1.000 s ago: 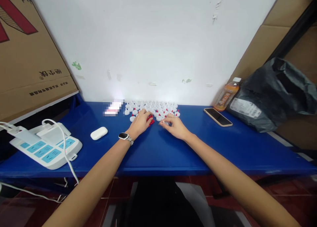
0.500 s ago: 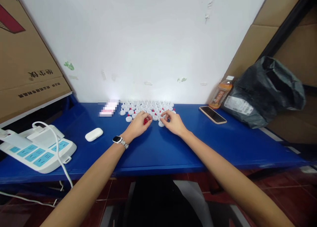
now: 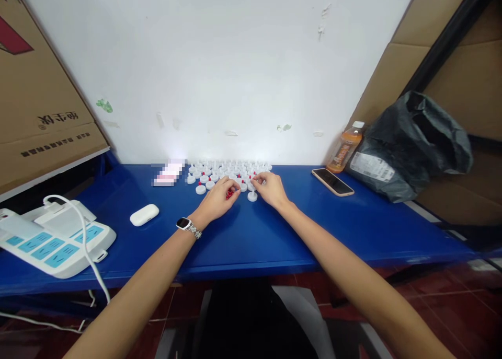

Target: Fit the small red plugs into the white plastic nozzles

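Observation:
My left hand is curled, palm partly up, around several small red tips. My right hand has its thumb and forefinger pinched together just above and behind a white cap with a thin spout. Whatever sits between those fingertips is too small to make out. A cluster of white round caps stands in front of both hands, spouts up. Several of them carry red tips, and a few are hidden behind my fingers.
To the left lie a white earbud case and a power strip with a white cable. On the right are a phone, a drink bottle and a dark plastic bag. A white wall backs the blue table.
My right thumb and forefinger have closed nearer together and shifted slightly up from the front white cap, which shows more fully. My left hand keeps the red tips. The view has moved slightly.

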A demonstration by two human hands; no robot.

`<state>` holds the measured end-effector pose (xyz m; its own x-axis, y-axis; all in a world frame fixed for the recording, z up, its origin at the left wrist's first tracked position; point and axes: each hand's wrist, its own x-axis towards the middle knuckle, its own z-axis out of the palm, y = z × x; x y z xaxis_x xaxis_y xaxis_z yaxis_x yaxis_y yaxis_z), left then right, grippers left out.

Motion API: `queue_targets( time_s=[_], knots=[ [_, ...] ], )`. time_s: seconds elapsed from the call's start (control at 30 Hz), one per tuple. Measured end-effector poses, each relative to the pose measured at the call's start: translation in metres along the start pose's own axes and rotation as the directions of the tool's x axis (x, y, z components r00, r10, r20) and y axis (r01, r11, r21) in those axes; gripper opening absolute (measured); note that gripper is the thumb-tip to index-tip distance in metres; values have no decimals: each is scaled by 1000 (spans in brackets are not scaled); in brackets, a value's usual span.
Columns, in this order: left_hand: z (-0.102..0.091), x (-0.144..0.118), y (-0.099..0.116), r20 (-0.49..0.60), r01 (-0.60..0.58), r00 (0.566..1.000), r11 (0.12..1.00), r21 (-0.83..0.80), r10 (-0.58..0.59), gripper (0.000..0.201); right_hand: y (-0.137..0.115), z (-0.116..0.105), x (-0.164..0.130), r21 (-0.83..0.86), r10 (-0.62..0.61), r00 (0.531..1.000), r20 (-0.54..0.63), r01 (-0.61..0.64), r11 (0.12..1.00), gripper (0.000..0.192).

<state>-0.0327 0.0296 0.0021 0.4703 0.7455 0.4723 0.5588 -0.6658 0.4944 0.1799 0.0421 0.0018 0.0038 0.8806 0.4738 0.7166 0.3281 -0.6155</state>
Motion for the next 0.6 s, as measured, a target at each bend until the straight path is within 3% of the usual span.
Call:
queue_targets(
  time_s=[0.1,0.17,0.3,0.47,0.6],
  knots=[
    [-2,-1,3,-16,-5,1000,1000,-17,5,19,-8,-9,-5,90,-91,985,-144,105,990,16],
    [-4,-1,7,-24,-20,1000,999,-32,19,20,-13,-15,-10,228,-92,984,-151,126,966,19],
    [-7,-2,15,-44,-54,998,997,-60,51,22,-18,-19,-24,416,-51,998,-34,61,908,27],
    [-6,-4,24,-41,-77,996,994,-80,74,27,-22,-11,-37,462,-69,993,96,17,887,39],
    [0,-7,32,37,-104,993,990,-97,108,25,-30,-7,-44,494,-71,983,171,-23,869,41]
  ],
)
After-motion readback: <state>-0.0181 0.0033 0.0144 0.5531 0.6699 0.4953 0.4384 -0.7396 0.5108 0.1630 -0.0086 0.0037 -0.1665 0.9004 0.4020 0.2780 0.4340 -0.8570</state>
